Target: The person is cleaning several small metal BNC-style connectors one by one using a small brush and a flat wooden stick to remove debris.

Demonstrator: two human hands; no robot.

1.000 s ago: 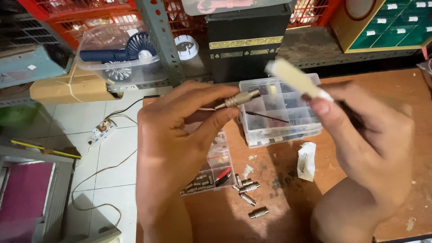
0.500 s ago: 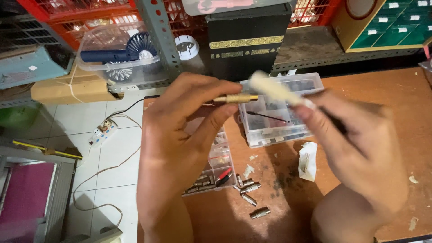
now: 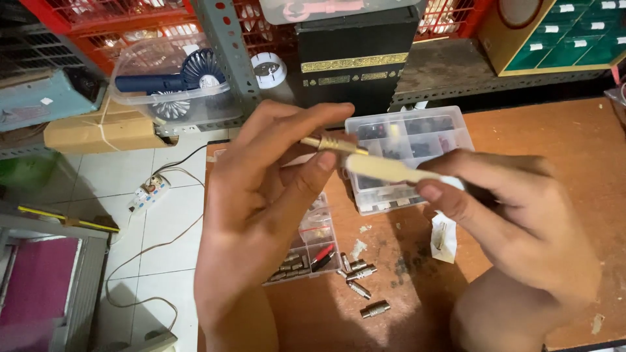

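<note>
The left hand (image 3: 261, 215) pinches a small brass-coloured metal plug (image 3: 334, 144) between thumb and fingertips, holding it level above the desk (image 3: 554, 137). The right hand (image 3: 521, 221) is closed around a cream-coloured tool handle (image 3: 385, 169), whose front end meets the plug's rear. Judging from this, the work goes best with the 2 parts kept on one line, the plug gripped near its knurled collar so it cannot spin, and the pressure light, since the piece is small.

Just behind the hands sits a clear compartment box (image 3: 417, 130) with dark small parts; a second clear tray (image 3: 313, 254) lies under the left wrist. Loose metal connectors (image 3: 362, 287) lie beside it on the desk, and a small white packet (image 3: 443, 238) lies near the right hand.

Further back stands a black box with a gold band (image 3: 355, 58), a clear tub holding a blue handheld fan (image 3: 176, 81), and a tan cardboard parcel (image 3: 98, 130). At top right, green drawers carry small white labels (image 3: 561, 32).
</note>
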